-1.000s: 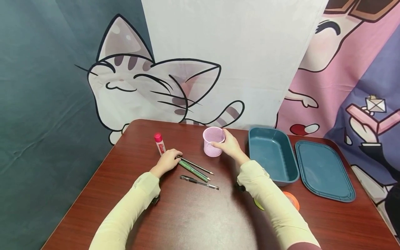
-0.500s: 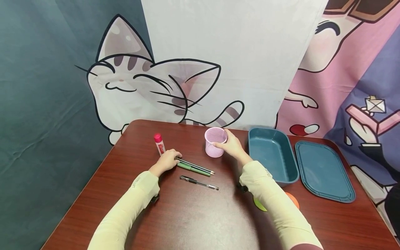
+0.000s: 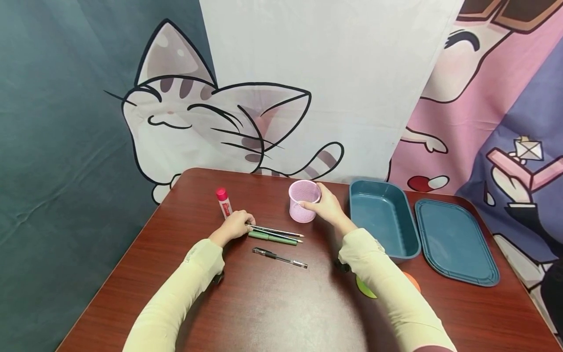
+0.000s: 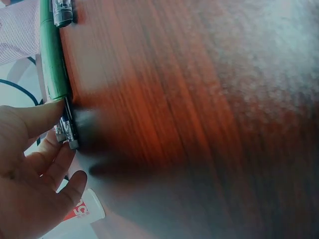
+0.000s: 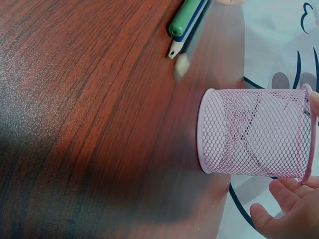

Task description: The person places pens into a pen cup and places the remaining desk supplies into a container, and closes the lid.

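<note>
My left hand (image 3: 234, 226) pinches the rear ends of two dark pencils (image 3: 281, 231), their sharpened tips pointing right. In the left wrist view, the metal-banded pencil ends (image 4: 68, 130) show between thumb and fingers. A green pen (image 3: 272, 238) lies along the near side of the pencils, one end close to my thumb. My right hand (image 3: 327, 205) grips the rim of a pink mesh pen cup (image 3: 301, 210), thumb in front. The cup stands upright, and through its mesh (image 5: 254, 132) no pens show. A clear gel pen with a black cap (image 3: 279, 257) lies nearer me.
A glue stick with a red cap (image 3: 224, 203) stands behind my left hand. To the right are a teal plastic box (image 3: 380, 220) and its flat lid (image 3: 457, 242). Green (image 3: 365, 288) and orange round pieces (image 3: 412, 281) peek out around my right sleeve.
The pencils and green pen have swung so their right ends lie farther from me, and the pencil tips have spread slightly. The cup has shifted a little right with my right hand.
</note>
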### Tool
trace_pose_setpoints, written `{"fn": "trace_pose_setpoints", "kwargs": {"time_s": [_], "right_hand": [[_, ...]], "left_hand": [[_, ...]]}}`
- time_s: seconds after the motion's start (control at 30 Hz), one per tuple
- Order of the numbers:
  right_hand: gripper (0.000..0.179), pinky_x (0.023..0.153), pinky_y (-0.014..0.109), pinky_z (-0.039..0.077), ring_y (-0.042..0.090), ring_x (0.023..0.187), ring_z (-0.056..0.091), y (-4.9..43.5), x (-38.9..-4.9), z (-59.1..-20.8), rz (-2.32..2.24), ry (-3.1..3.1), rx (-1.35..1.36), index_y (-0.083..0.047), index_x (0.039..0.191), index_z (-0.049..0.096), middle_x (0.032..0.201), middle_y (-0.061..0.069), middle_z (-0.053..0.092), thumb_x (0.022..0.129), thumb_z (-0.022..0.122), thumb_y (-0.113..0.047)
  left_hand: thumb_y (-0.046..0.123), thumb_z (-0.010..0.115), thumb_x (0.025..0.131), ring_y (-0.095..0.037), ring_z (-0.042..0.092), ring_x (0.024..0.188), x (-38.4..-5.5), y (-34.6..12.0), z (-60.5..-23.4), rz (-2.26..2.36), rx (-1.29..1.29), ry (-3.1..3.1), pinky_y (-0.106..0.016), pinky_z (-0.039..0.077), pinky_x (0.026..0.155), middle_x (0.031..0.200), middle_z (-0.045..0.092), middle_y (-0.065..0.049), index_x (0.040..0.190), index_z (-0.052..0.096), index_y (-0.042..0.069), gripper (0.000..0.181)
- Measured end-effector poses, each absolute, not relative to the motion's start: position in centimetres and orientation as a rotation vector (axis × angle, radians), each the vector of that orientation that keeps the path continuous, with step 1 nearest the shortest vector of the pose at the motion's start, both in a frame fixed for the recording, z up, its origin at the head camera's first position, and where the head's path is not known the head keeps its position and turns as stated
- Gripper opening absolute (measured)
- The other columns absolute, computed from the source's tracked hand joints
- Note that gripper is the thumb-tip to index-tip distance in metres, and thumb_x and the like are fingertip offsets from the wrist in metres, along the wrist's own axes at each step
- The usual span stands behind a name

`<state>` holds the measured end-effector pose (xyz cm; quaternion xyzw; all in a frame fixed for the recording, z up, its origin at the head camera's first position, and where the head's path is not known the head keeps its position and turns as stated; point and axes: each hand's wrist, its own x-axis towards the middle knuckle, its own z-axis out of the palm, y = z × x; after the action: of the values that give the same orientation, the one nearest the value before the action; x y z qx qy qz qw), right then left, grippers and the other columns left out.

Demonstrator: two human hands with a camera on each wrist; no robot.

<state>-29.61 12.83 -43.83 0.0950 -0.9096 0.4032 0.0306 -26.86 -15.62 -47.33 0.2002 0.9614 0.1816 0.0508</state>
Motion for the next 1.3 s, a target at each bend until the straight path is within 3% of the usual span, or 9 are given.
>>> {"fn": "trace_pose_setpoints", "kwargs": {"time_s": [0.6,1.17,1.3], "right_hand": [[0.073,0.091,0.043,0.039,0.029,0.106,0.050,12.6,-29.3,-43.7,1.298,-2.797,0.282,-0.005,0.124,0.042,0.114,0.015,0.054,0.066,0.073,-0.036],[0.072,0.091,0.042,0.039,0.028,0.106,0.050,12.8,-29.5,-43.8,1.292,-2.800,0.289,-0.006,0.124,0.041,0.115,0.015,0.054,0.067,0.073,-0.035],[0.071,0.091,0.042,0.039,0.029,0.107,0.050,12.8,-29.5,-43.8,1.275,-2.810,0.299,-0.005,0.125,0.041,0.115,0.016,0.054,0.068,0.073,-0.034]], "left_hand": [[0.012,0.066,0.076,-0.015,0.054,0.075,-26.1,-16.8,-46.3,0.699,0.740,2.988,-0.033,0.044,0.073,0.075,0.061,0.000,0.080,0.067,0.012,0.004],[0.011,0.069,0.074,-0.010,0.051,0.068,-25.2,-17.5,-41.6,0.903,0.801,3.024,-0.025,0.042,0.062,0.076,0.059,0.001,0.081,0.069,0.013,0.007],[0.010,0.066,0.077,-0.009,0.047,0.053,-25.3,-17.6,-39.8,1.032,0.696,2.946,-0.023,0.039,0.050,0.077,0.056,-0.003,0.082,0.067,0.011,0.005]]}}
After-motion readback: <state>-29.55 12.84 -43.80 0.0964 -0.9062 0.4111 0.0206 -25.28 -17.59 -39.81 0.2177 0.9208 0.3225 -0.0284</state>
